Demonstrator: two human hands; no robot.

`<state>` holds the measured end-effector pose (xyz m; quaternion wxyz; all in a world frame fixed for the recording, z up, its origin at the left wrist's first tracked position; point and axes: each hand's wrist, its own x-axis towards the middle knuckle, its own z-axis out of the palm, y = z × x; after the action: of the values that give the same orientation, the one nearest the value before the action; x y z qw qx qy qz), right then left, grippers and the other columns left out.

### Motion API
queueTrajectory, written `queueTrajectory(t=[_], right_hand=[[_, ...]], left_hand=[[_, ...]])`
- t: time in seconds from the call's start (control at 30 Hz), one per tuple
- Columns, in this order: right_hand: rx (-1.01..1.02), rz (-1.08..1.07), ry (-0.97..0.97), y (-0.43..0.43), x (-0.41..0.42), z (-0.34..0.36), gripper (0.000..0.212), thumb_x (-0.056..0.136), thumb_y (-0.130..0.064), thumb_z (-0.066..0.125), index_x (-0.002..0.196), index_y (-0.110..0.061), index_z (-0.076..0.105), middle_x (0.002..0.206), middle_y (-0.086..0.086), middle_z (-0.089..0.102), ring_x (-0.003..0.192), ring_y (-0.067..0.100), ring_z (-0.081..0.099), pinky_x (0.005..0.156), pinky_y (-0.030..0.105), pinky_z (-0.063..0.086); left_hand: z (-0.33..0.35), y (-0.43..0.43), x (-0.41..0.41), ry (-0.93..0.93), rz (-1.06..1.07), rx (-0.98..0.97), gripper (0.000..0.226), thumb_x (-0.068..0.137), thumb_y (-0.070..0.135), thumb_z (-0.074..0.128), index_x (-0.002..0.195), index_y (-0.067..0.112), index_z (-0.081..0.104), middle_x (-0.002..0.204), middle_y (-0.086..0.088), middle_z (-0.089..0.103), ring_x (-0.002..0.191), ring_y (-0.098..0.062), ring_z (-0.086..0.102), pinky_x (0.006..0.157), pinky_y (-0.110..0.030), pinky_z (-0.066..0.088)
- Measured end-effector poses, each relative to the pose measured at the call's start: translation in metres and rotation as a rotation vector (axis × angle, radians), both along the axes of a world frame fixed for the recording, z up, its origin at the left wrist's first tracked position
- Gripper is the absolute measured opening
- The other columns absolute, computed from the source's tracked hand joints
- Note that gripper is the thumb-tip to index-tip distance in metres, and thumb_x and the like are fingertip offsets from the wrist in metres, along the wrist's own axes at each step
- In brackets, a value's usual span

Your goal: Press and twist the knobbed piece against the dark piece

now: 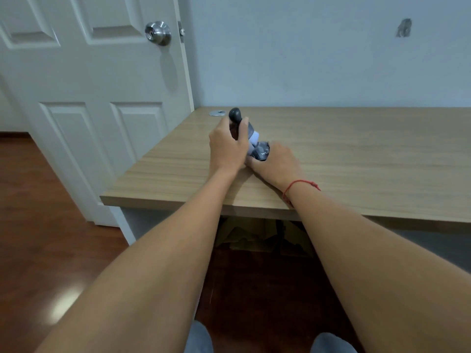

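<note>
Fingers (243, 128) of the left hand (226, 149) curl round the grey sock bundle (254, 143) on the worktop (356, 154); right hand (276, 161) pinches its near end, long axis running away leftward.

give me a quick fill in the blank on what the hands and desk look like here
1. Both hands grip a grey and white ____.
2. The right hand has a ____ string at its wrist.
3. The left hand is nearer the ____ than the right.
4. A silver disc lies on the desk near its ____ corner.

Missing words: sock; red; door; far left
</note>
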<state>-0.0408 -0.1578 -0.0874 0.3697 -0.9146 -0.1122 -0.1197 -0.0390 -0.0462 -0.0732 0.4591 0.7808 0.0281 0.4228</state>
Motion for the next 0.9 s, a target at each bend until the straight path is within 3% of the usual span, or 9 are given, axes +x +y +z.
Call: queueTrajectory(t=[0.1, 0.2, 0.37, 0.53, 0.7, 0.9], right_hand=[[0.008, 0.006, -0.006, 0.001, 0.001, -0.001, 0.035, 0.078, -0.048, 0.066, 0.086, -0.014, 0.058, 0.086, 0.006, 0.068, 0.084, 0.027, 0.064, 0.079, 0.041, 0.05], [-0.001, 0.005, -0.005, 0.002, 0.001, 0.0, 0.043, 0.075, -0.055, 0.065, 0.092, -0.015, 0.064, 0.085, 0.003, 0.069, 0.082, 0.024, 0.066, 0.078, 0.041, 0.055], [0.001, 0.003, 0.008, 0.0, 0.002, -0.002, 0.04, 0.078, -0.049, 0.068, 0.096, -0.014, 0.062, 0.09, 0.005, 0.069, 0.087, 0.024, 0.065, 0.083, 0.042, 0.053], [-0.002, 0.023, -0.014, -0.001, -0.003, 0.0, 0.039, 0.081, -0.05, 0.065, 0.096, -0.014, 0.063, 0.092, 0.004, 0.068, 0.087, 0.023, 0.064, 0.084, 0.04, 0.052], [0.062, 0.001, 0.054, 0.001, 0.002, 0.002, 0.032, 0.084, -0.041, 0.039, 0.067, -0.016, 0.05, 0.076, 0.005, 0.059, 0.08, 0.029, 0.058, 0.079, 0.04, 0.043], [0.044, 0.007, 0.024, 0.0, 0.008, -0.001, 0.038, 0.092, -0.036, 0.037, 0.087, -0.008, 0.061, 0.083, 0.01, 0.064, 0.08, 0.027, 0.059, 0.087, 0.045, 0.047]], left_hand=[[-0.002, -0.001, -0.001, 0.02, -0.034, 0.056, 0.028, 0.089, 0.028, 0.06, 0.082, 0.001, 0.061, 0.078, -0.012, 0.068, 0.077, -0.027, 0.064, 0.071, -0.035, 0.051], [-0.004, 0.006, 0.003, 0.138, 0.132, 0.075, 0.03, 0.089, 0.032, 0.056, 0.09, 0.002, 0.062, 0.09, -0.014, 0.07, 0.088, -0.031, 0.064, 0.074, -0.037, 0.05], [-0.001, -0.001, -0.003, -0.017, -0.017, 0.097, 0.031, 0.089, 0.028, 0.06, 0.079, -0.001, 0.058, 0.074, -0.011, 0.066, 0.072, -0.026, 0.061, 0.067, -0.035, 0.05], [-0.007, 0.008, 0.006, 0.16, 0.116, 0.106, 0.028, 0.089, 0.027, 0.061, 0.094, -0.001, 0.062, 0.095, -0.018, 0.069, 0.092, -0.033, 0.064, 0.075, -0.035, 0.048], [-0.002, 0.005, -0.001, 0.023, 0.045, -0.047, 0.028, 0.089, 0.026, 0.06, 0.088, -0.002, 0.062, 0.083, -0.011, 0.068, 0.083, -0.028, 0.064, 0.073, -0.031, 0.048], [-0.006, 0.011, 0.005, 0.166, 0.092, -0.063, 0.031, 0.09, 0.027, 0.058, 0.089, -0.003, 0.063, 0.091, -0.017, 0.069, 0.089, -0.031, 0.065, 0.071, -0.031, 0.046]])
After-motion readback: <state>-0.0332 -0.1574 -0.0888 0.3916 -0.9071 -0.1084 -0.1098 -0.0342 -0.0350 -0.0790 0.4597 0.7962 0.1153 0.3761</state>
